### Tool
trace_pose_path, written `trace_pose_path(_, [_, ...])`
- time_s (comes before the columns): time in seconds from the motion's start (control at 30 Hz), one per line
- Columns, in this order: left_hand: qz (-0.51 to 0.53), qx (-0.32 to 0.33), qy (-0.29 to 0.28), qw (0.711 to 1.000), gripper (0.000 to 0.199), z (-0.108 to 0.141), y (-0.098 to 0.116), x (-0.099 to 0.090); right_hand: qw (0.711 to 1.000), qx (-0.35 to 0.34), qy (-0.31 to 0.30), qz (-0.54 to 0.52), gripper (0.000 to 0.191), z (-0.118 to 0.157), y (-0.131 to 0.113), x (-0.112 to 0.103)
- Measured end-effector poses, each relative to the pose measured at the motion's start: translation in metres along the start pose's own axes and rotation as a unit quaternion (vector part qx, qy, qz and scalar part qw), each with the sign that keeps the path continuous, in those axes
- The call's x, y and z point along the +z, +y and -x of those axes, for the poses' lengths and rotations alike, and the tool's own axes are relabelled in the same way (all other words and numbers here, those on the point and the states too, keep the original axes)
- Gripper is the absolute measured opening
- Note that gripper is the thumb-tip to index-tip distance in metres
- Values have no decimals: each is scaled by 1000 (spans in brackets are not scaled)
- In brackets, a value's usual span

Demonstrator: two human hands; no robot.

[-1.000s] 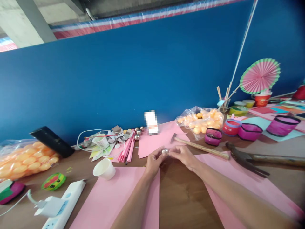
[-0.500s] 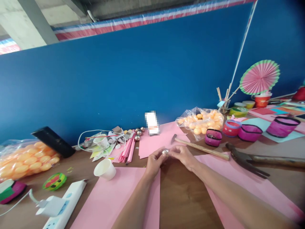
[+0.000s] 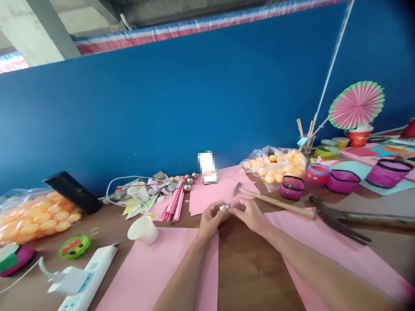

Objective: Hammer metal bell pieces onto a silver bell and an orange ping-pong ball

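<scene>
A small shiny silver ball [image 3: 223, 207] is pinched in my left hand [image 3: 209, 221], above the brown tabletop near the corner of a pink sheet [image 3: 162, 263]. My right hand [image 3: 248, 214] is at the ball's right side, thumb and fingers pressed together. Whether its fingertips grip the ball or something tiny cannot be made out. Just behind my hands lie more pink sheets [image 3: 207, 196] and a small hammer [image 3: 275, 201] with a wooden handle. Several silver balls [image 3: 187, 187] like the held one rest farther back. To the left a white paper cup [image 3: 142, 230] leans over, tilted.
A claw hammer [image 3: 343, 216] lies at right, near purple fabric containers [image 3: 343, 180] and a pink paper fan [image 3: 356, 105]. Bags of orange balls [image 3: 39, 216] [image 3: 275, 164] sit on both sides. A white power strip [image 3: 94, 270] lies front left. The blue partition [image 3: 178, 108] closes the back.
My right fingertips have drawn slightly back to the right from the silver ball, which shows a little more. My left hand still holds it. The view has shifted slightly.
</scene>
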State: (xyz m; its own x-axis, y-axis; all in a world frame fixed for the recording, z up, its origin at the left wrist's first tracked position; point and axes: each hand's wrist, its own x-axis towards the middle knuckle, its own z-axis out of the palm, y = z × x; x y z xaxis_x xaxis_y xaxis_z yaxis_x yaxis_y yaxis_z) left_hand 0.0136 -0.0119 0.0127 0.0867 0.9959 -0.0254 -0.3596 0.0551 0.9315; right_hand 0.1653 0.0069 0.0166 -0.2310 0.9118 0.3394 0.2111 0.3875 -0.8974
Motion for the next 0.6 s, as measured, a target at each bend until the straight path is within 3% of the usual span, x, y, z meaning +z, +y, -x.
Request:
trace_pose_path(0.33, [58, -8, 12, 998, 36, -4, -4, -6, 996, -37, 36, 69, 14, 0, -2, -1])
trace_pose_path(0.6, [124, -30, 29, 991, 36, -7, -2, -9, 964, -75, 74, 244, 17, -8, 15, -17])
